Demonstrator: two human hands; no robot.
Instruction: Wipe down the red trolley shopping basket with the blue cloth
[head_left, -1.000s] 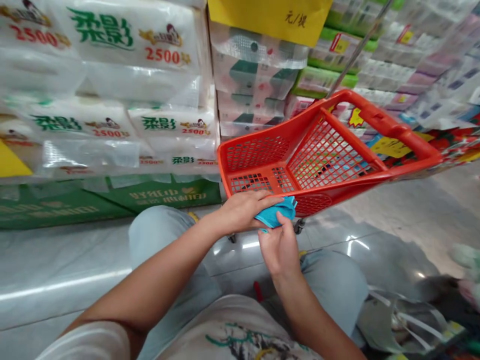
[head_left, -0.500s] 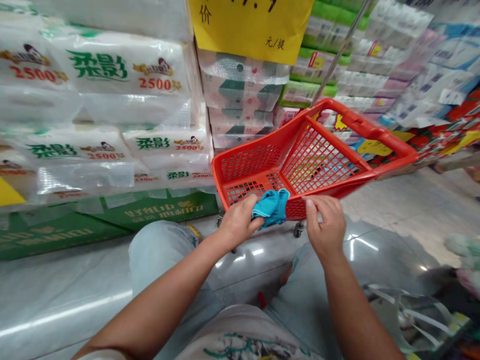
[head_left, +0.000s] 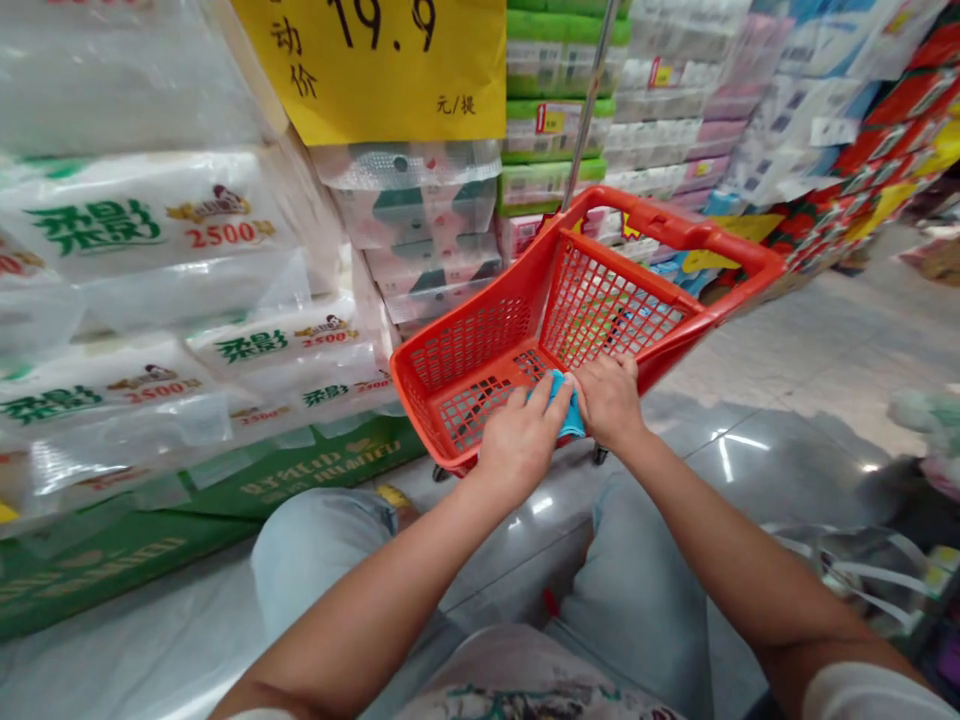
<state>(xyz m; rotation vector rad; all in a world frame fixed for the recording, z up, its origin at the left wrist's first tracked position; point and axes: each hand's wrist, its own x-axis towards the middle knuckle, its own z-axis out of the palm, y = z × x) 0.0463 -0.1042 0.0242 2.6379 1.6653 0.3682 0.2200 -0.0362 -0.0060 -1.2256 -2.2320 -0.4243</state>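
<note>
The left hand (head_left: 520, 437) and right hand (head_left: 610, 401) are grasping a blue cloth (head_left: 568, 411) between them, pressing it against a red basket (head_left: 465, 362), apparently pinning it there.

Person's wear, one set: white short-sleeved T-shirt (head_left: 525, 698), front printed in green and dark brushlike marks; right sleeve (head_left: 870, 696) at near right; pale blue denim trouser legs (head_left: 637, 590), near centre. Left hand (head_left: 521, 440) and right hand (head_left: 611, 400): bare, unadorned.
</note>
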